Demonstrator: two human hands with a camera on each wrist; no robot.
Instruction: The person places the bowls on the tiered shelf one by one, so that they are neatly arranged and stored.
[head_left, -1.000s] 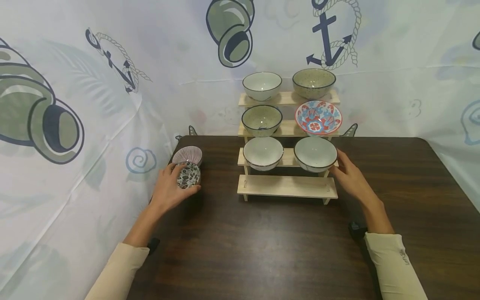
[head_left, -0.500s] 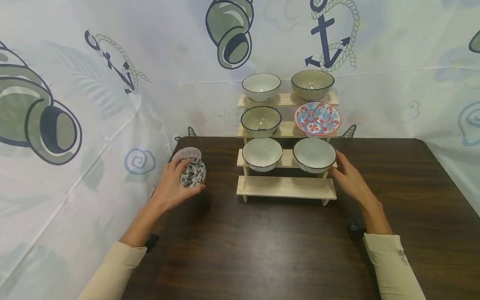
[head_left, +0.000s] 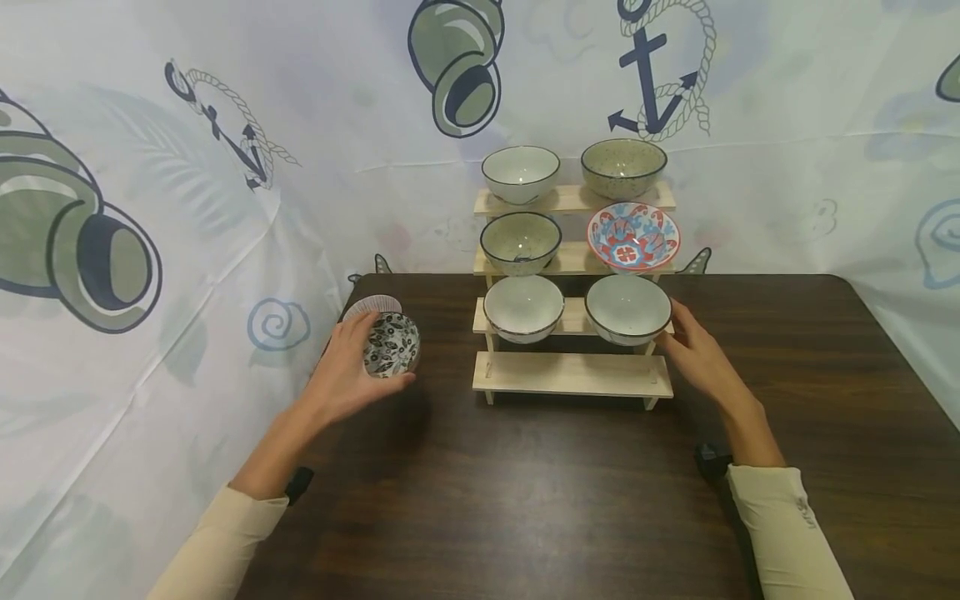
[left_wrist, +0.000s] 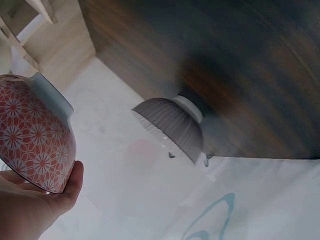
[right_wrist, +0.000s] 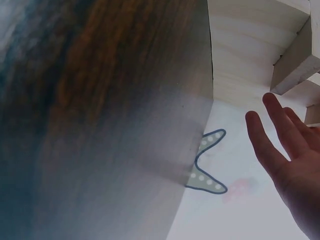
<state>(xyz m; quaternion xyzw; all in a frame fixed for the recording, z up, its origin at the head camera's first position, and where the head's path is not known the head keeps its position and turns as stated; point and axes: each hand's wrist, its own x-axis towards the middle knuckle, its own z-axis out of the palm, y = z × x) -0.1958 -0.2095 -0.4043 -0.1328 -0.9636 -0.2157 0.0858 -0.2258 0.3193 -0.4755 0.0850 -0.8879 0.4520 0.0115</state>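
My left hand [head_left: 347, 371] grips a small bowl [head_left: 392, 345] by its side, over the left part of the table. The bowl's inside has a black-and-white floral pattern; in the left wrist view its outside [left_wrist: 37, 135] is red with white flowers. Just behind it a purple-grey striped bowl [left_wrist: 170, 125] stands on the table, partly hidden in the head view. My right hand [head_left: 697, 350] is at the right side of a white dark-rimmed bowl [head_left: 628, 308] on the wooden tiered rack [head_left: 573, 372]. Its visible fingers [right_wrist: 265, 145] are extended; contact with that bowl is unclear.
Another white bowl [head_left: 523, 308] shares that tier. Above are an olive bowl [head_left: 521, 243], a red-and-blue patterned bowl [head_left: 634, 237], a white bowl [head_left: 521, 175] and a speckled bowl [head_left: 623, 169]. A printed cloth [head_left: 300, 125] borders the dark table [head_left: 525, 492].
My left hand has brought the floral bowl slightly right and up, away from the striped bowl, and its inside faces the head camera more. My right hand stays about where it was.
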